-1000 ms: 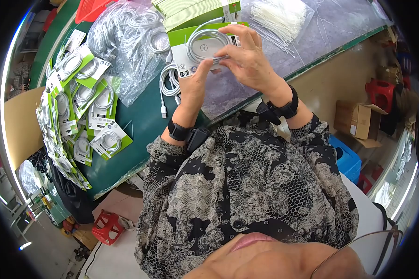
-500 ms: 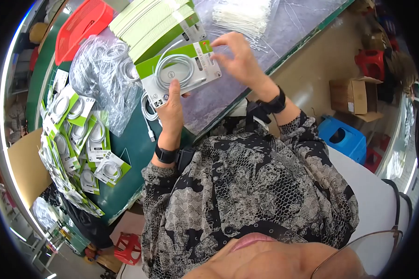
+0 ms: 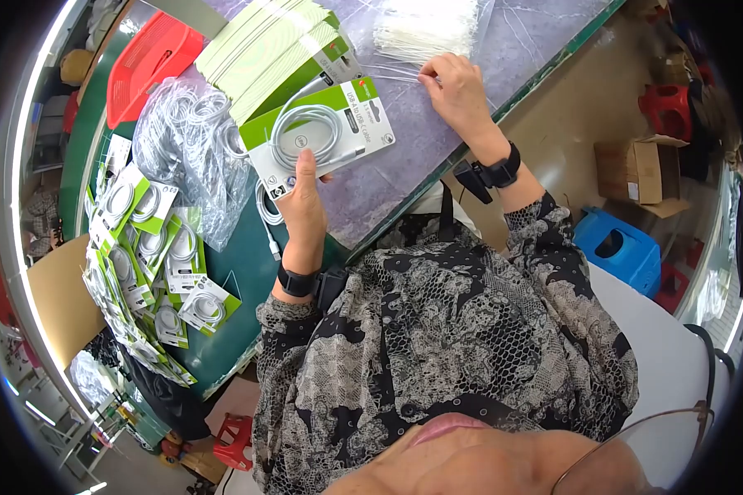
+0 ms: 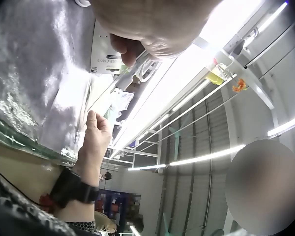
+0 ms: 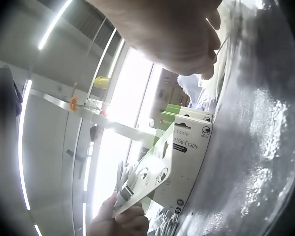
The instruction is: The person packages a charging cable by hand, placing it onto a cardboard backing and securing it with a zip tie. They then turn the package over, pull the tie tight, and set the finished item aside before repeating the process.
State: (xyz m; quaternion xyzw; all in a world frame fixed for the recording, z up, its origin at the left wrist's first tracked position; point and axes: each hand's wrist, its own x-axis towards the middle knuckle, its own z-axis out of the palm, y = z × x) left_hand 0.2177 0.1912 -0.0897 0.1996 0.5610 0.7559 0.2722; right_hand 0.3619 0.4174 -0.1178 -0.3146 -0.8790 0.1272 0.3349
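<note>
My left hand (image 3: 304, 206) holds a green-and-white card with a coiled white USB cable (image 3: 336, 132) on it. The thumb lies over the front by the coil, and the other fingers are mostly hidden behind the card. To the right, my right hand (image 3: 460, 95) is at the near edge of a pile of white cable ties (image 3: 425, 31), thumb and forefinger together on a thin tie (image 3: 395, 73). In the left wrist view the pinching right hand (image 4: 95, 137) shows past the card (image 4: 104, 54). The right wrist view shows the held card (image 5: 150, 177) tilted.
A stack of pale green cards (image 3: 264, 49) stands behind the held card. Left of it are a red basket (image 3: 153, 62) and a plastic bag of coiled cables (image 3: 194, 153). Several carded cables (image 3: 144, 247) are heaped farther left. A loose cable (image 3: 268, 210) lies beside my left hand.
My right hand has left the cable coil and moved right to the cable ties, closing thumb and forefinger there. My left hand keeps its hold on the card, now seen lower and farther left.
</note>
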